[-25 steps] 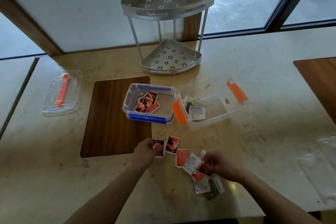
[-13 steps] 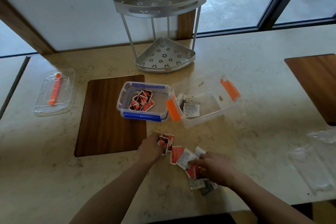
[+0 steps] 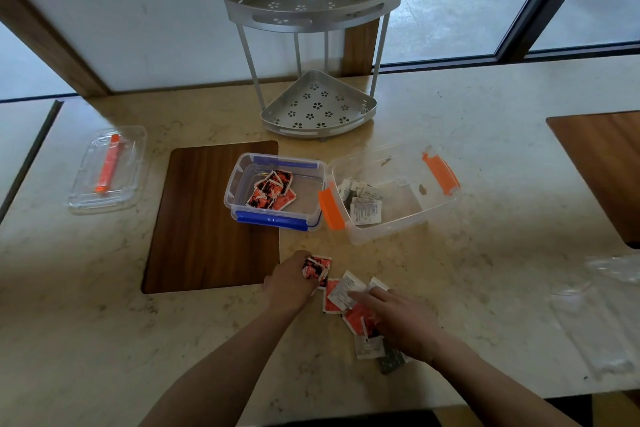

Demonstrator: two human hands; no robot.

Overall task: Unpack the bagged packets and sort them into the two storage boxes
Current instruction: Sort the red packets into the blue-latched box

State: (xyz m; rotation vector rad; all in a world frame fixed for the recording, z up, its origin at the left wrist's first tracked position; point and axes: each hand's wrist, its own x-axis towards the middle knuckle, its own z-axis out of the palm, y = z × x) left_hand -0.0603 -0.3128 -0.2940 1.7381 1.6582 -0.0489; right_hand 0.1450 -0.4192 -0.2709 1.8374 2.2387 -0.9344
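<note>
Two clear storage boxes stand mid-table. The blue-clipped box [image 3: 313,166] holds several red-and-black packets [image 3: 272,192]. The orange-clipped box [image 3: 440,204] holds white and grey packets [image 3: 363,206]. In front of them lies a loose pile of red, white and grey packets [image 3: 346,291]. My left hand [image 3: 291,282] grips a couple of red-and-black packets [image 3: 317,267] at the pile's left end. My right hand [image 3: 398,319] lies flat on the pile, fingers stretched out and a fingertip on a white packet.
A grey two-tier corner rack [image 3: 313,45] stands behind the boxes. A clear lid with an orange clip [image 3: 107,170] lies far left. Empty clear plastic bags [image 3: 602,315] lie at the right. Dark wooden insets [image 3: 211,218] are set into the marble top.
My left hand has gathered the two red-and-black packets together into its grip. My right hand has let go of its pinch and slid left, flat over the pile.
</note>
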